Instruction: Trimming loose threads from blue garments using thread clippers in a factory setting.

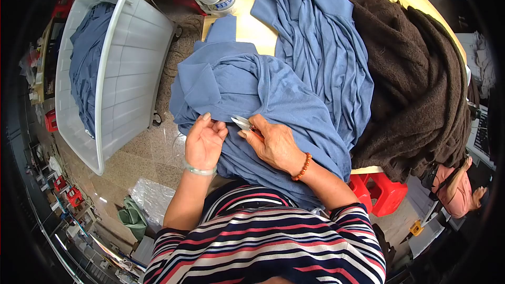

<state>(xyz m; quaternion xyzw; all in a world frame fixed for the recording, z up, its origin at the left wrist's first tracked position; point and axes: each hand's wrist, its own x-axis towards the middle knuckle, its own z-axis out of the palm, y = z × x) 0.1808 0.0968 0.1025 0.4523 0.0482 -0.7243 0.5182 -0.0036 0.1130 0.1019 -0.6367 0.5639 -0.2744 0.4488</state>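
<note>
A blue knit garment (pixel 294 94) is spread over the table's near edge and my lap. My left hand (pixel 205 142), palm up with curled fingers, pinches the garment's near edge; a pale bangle circles that wrist. Close beside it, my right hand (pixel 276 144) is closed round a pair of thread snips (pixel 242 122) with orange handles. The blades point left, toward the left fingertips, and lie just over the blue cloth. Whether a thread is between the blades is too small to tell.
Another blue garment (pixel 321 37) and a dark brown knit pile (pixel 415 84) lie on the wooden table (pixel 244 34). A jar (pixel 223 2) with a white lid stands at its far left. Left is a wheeled white bin (pixel 131 58) of blue cloth; right, a red stool (pixel 386 194) and another person (pixel 455 189).
</note>
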